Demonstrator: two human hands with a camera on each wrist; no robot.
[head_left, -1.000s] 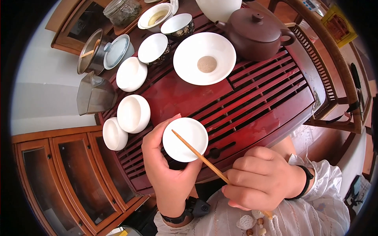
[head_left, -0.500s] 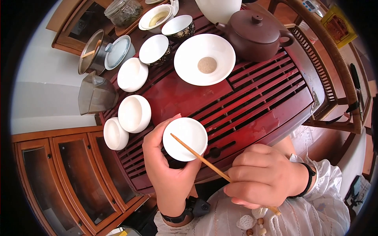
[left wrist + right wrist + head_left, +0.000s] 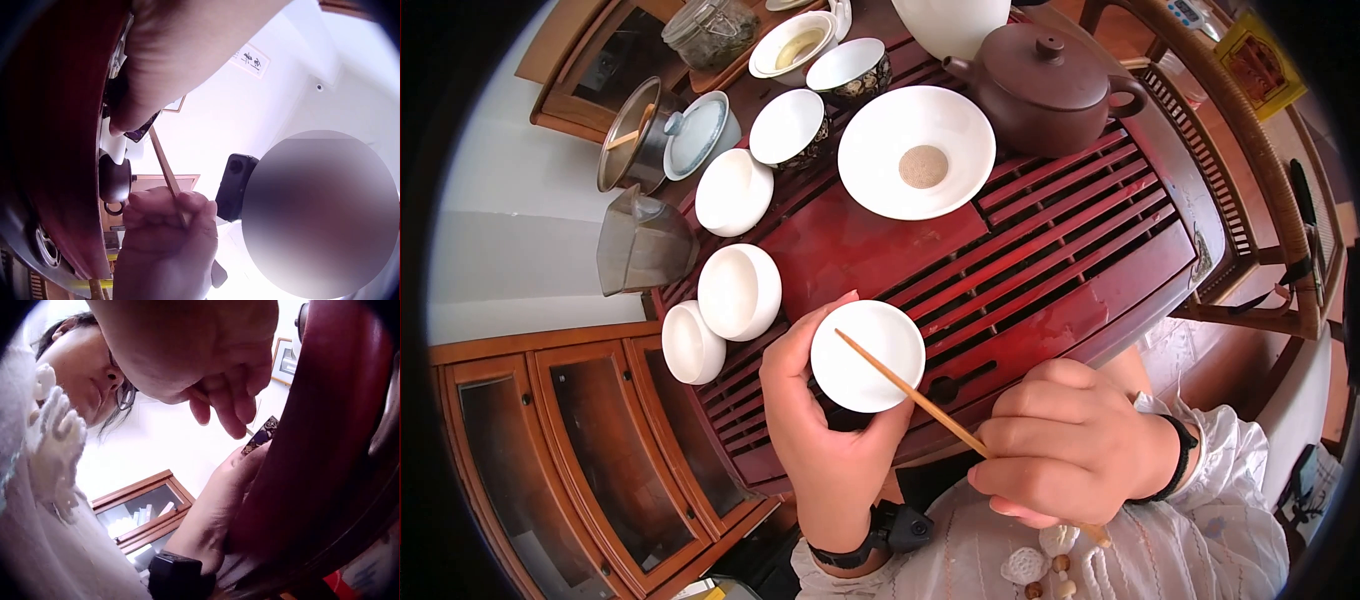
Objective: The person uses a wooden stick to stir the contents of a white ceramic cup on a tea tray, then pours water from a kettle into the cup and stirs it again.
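My left hand [image 3: 835, 420] curls its fingers and thumb round a small tea cup [image 3: 868, 370], white inside. In the right wrist view the cup's outside [image 3: 261, 434] is dark and patterned. My right hand [image 3: 1065, 445] grips a slim wooden stick [image 3: 935, 412], tapered like a chopstick. The stick slants over the near rim, its thin tip inside the cup's outline; the other end sticks out below the right hand. Both hands are in front of the body, at the near edge of the slatted red-brown tea tray [image 3: 1060, 325].
Beyond the hands stands a wide white bowl [image 3: 870, 150] with a beige round bottom. A dark brown teapot [image 3: 1050, 100] is at the right. White cups [image 3: 740, 290], a glass pitcher [image 3: 640, 245] and a lidded bowl [image 3: 697, 135] line the left. A chair [image 3: 1280, 190] stands at the right.
The right hand and the wooden stick have shifted very slightly, the tip still over the cup's inside. The left hand holds the cup in nearly the same place.
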